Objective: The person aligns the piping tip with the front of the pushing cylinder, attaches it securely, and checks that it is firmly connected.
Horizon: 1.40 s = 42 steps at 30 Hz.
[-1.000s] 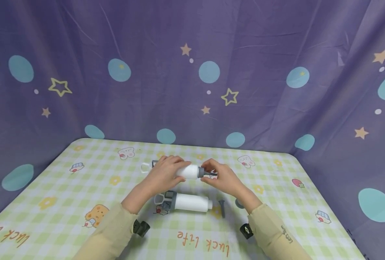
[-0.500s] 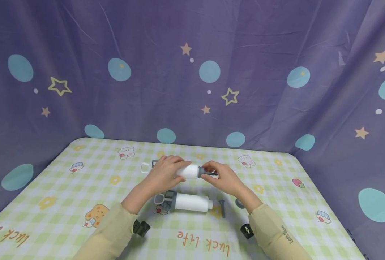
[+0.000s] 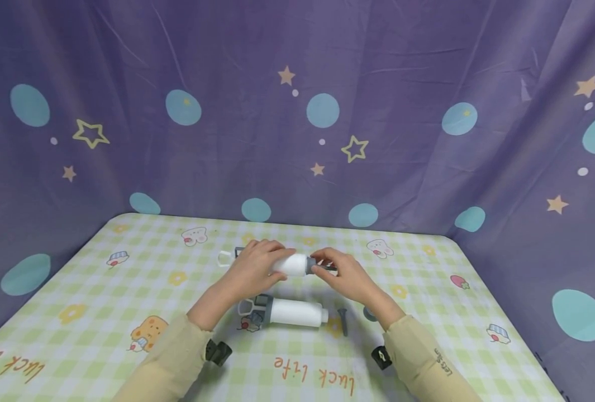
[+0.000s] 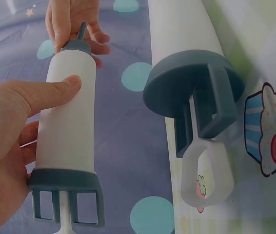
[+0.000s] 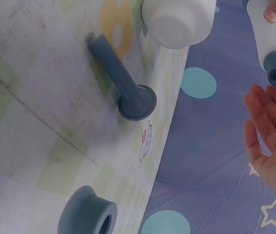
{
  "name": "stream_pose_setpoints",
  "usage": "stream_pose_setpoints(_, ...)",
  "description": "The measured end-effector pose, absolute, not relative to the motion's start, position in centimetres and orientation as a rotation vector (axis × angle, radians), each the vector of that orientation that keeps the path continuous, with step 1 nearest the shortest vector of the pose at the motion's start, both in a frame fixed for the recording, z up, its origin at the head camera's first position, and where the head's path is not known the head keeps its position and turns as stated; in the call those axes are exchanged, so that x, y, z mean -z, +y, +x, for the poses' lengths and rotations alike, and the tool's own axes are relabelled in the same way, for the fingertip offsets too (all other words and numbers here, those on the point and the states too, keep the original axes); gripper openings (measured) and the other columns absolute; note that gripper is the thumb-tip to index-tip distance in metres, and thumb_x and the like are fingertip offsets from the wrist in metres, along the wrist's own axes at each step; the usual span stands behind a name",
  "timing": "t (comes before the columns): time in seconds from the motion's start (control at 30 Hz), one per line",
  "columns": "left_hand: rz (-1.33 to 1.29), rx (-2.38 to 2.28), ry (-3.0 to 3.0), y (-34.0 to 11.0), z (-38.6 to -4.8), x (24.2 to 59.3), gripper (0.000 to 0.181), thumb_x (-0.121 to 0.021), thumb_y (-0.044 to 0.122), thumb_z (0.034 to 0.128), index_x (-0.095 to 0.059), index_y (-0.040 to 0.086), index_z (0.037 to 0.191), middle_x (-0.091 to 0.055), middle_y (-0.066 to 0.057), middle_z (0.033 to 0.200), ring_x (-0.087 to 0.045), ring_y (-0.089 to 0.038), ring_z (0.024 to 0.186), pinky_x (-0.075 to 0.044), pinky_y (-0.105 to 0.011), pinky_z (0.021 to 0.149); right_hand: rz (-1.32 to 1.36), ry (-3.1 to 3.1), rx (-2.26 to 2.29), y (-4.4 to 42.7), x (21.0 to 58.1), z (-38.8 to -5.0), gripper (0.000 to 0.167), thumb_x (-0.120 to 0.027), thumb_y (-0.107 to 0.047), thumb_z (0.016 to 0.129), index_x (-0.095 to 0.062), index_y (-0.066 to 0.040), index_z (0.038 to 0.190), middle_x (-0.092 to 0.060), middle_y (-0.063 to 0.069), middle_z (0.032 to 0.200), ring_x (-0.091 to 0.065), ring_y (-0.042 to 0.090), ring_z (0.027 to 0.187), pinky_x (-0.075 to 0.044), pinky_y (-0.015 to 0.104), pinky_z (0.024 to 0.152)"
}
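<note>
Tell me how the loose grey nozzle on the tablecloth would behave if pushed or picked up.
The grey nozzle would probably roll in an arc, as its round stem ends in a wider flare. It is likely stiff: the stem lies straight. Being slim, it is probably light.

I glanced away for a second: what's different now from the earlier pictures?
Only a small shift: the right hand's thumb tip now sits slightly higher in the head view, against the grey nozzle. Nothing was visibly taken up or let go. The left hand still holds the white syringe; the second syringe, loose nozzle and grey ring stayed put.
</note>
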<state>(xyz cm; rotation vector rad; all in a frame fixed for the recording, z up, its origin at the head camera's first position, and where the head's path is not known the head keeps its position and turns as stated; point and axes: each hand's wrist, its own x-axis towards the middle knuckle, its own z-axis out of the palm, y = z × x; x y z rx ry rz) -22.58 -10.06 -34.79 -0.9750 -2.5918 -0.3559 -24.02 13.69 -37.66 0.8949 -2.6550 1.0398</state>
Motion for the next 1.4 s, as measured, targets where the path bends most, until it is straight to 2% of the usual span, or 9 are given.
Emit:
stream_pose_setpoints(0.1, -0.973, 0.354, -2.593, -10.04, -22.55, 34.79, 0.051, -0.075, 0.026, 0.0743, -0.058, 0.018, 0.122, -0.061, -0.002, 0.111, -0.055, -0.021, 0.100, -0.040, -0.041, 0.084, 0.939, -2.573, -1.058, 13.67, 37.75, -24.08, 0.033, -0.056, -0.036, 0.089, -0.056, -0.017, 0.116, -0.060, -0.007, 0.106, -0.059, 0.006, 0.090, -0.050, 0.027, 0.077)
stream_pose_setpoints(0.3, -0.962, 0.357, -2.598, -9.99, -22.56, 34.79, 0.051, -0.074, 0.026, 0.0745, -0.058, 0.019, 0.122, -0.060, -0.001, 0.111, -0.055, -0.020, 0.100, -0.040, -0.041, 0.085, 1.029, -2.435, -1.091, 13.53, 37.59, -24.15, 0.025, -0.062, -0.028, 0.087, -0.057, -0.017, 0.109, -0.059, -0.008, 0.102, -0.059, 0.006, 0.088, -0.049, 0.027, 0.076)
stream_pose_setpoints(0.6, -0.954, 0.354, -2.601, -10.02, -22.51, 34.90, 0.050, -0.074, 0.028, 0.0751, -0.058, 0.019, 0.122, -0.060, -0.001, 0.111, -0.055, -0.020, 0.101, -0.040, -0.041, 0.086, 1.041, -2.453, -1.102, 13.48, 37.58, -24.04, 0.033, -0.073, -0.019, 0.077, -0.059, -0.017, 0.107, -0.060, -0.006, 0.103, -0.059, 0.008, 0.088, -0.049, 0.027, 0.077)
stream_pose_setpoints(0.9, -0.960, 0.373, -2.596, -9.94, -22.43, 34.82, 0.050, -0.074, 0.028, 0.0748, -0.059, 0.018, 0.122, -0.060, -0.001, 0.111, -0.055, -0.020, 0.100, -0.040, -0.040, 0.084, 1.044, -2.466, -1.096, 13.57, 37.59, -24.04, 0.031, -0.070, -0.019, 0.080, -0.059, -0.014, 0.109, -0.060, -0.004, 0.104, -0.059, 0.009, 0.088, -0.050, 0.026, 0.077)
stream_pose_setpoints(1.4, -0.964, 0.374, -2.599, -10.09, -22.31, 34.91, 0.050, -0.074, 0.027, 0.0754, -0.058, 0.017, 0.122, -0.060, -0.001, 0.111, -0.055, -0.020, 0.100, -0.040, -0.041, 0.086, 0.995, -2.573, -1.126, 13.47, 37.37, -23.75, 0.028, -0.060, -0.029, 0.087, -0.057, -0.018, 0.113, -0.064, -0.005, 0.097, -0.058, 0.009, 0.087, -0.050, 0.026, 0.074)
